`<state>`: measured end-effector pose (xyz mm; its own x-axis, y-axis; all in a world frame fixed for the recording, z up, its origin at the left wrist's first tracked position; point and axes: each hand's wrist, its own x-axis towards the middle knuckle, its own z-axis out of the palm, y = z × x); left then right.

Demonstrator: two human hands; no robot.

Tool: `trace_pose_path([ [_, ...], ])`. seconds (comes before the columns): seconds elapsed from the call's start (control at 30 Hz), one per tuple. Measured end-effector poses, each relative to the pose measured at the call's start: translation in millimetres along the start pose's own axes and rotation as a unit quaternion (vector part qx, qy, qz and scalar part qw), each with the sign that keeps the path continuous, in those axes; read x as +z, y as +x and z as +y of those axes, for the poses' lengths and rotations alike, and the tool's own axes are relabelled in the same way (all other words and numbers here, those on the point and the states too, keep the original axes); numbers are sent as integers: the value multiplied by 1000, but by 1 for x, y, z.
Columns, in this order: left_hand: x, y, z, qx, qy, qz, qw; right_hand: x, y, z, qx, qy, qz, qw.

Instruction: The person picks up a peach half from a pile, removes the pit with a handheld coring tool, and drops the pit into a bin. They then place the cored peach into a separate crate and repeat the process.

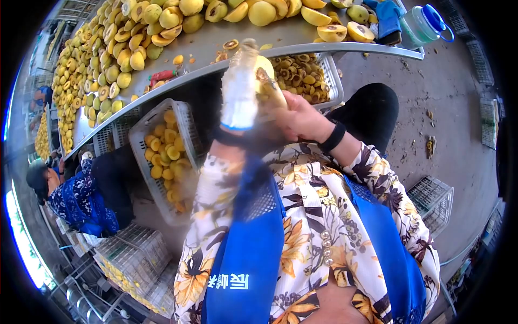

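Note:
My left hand (240, 92), in a white glove with a stained fingertip, is blurred by motion. It is closed around a yellow peach half (264, 67) in front of my body. Bare, with a black band at the wrist, my right hand (306, 117) grips a small hand tool (273, 93) with a thin metal part touching the peach. Its exact shape is partly hidden by the fingers and the fruit. Both hands are together just off the edge of the metal table (205, 46), which carries many halved peaches (121, 59).
Below the table stand a white crate of peach halves (166, 148) and a crate of brown-centred pieces (302, 75). A red-handled tool (161, 76), a blue cloth (386, 19) and a clear jug (423, 26) lie on the table. Another person (81, 200) sits at left; stacked crates (135, 254) stand nearby.

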<state>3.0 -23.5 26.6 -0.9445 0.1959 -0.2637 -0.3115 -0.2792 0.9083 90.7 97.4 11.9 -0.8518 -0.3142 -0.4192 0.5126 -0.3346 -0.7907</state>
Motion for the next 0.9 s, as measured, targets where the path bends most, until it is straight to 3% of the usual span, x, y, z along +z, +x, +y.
trace_pose_path([
  [0.07, -2, 6, -20, 91, 26, 41, 995, 3, 10, 15, -55, -54, 33, 996],
  [0.17, 10, 6, -17, 58, 20, 105, 993, 15, 6, 16, -82, -194, 117, 970],
  [0.27, -15, 22, -39, 71, 54, -21, 996, 14, 7, 22, -139, -252, 120, 950],
  [0.33, -20, 28, -42, 64, 64, -77, 993, 11, 7, 25, -121, -263, 114, 950],
  [0.4, -19, 28, -20, -121, -21, -102, 987, 12, 8, 25, -100, -269, 117, 951],
  [0.43, -12, 27, -14, -164, -30, -77, 983, 11, 9, 25, -88, -270, 125, 951],
  [0.53, -14, 35, -21, -115, -94, -92, 985, 6, 12, 20, -76, -249, 115, 959],
  [0.6, -34, 42, -43, 36, 61, -85, 994, 8, 8, 13, -68, -247, 96, 962],
  [0.67, -20, 13, -18, -109, -49, -7, 993, 18, -1, 0, -50, -266, 75, 960],
  [0.8, -7, 1, -17, -77, 43, 75, 993, 20, -6, 1, 79, -95, 9, 992],
  [0.83, -14, 5, -29, -14, 77, 52, 996, 21, -7, 0, 100, -48, 2, 994],
  [0.9, -17, 9, -33, -27, 75, 36, 996, 20, -7, -2, 131, 30, -17, 991],
])
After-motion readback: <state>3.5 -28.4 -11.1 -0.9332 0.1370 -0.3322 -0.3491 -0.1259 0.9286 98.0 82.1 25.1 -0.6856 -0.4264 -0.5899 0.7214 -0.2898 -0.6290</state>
